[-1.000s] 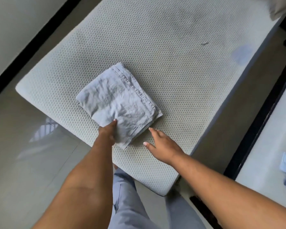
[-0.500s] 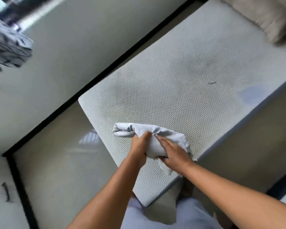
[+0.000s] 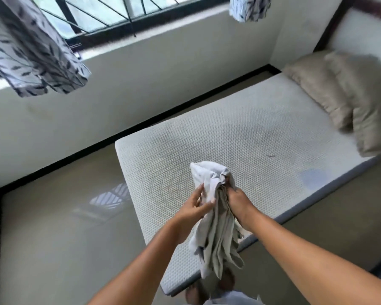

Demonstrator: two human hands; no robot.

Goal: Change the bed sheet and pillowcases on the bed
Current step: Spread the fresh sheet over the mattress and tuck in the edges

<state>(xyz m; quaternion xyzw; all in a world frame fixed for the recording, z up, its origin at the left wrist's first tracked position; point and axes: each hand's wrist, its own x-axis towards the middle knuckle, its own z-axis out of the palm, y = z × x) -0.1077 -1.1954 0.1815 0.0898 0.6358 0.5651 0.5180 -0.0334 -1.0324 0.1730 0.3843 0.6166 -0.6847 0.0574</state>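
A pale grey folded sheet (image 3: 216,219) hangs in the air above the near corner of the bare white honeycomb-textured mattress (image 3: 240,139). My left hand (image 3: 196,205) pinches its left edge with thumb and fingers. My right hand (image 3: 238,200) grips the bunched folds on the right side. The lower part of the cloth dangles loose below my hands. Two beige pillows (image 3: 343,95) without cases lie at the far head end of the mattress.
Patterned curtains (image 3: 29,51) hang at the upper left and top centre before a barred window (image 3: 110,14). Glossy tiled floor (image 3: 64,227) runs left of the mattress and along its right side. A white wall with a black skirting stands behind.
The folded sheet lay flat on the mattress; both hands gathered it, lifted it off, and it now hangs partly unfolded. The view tilted up toward the window and pillows.
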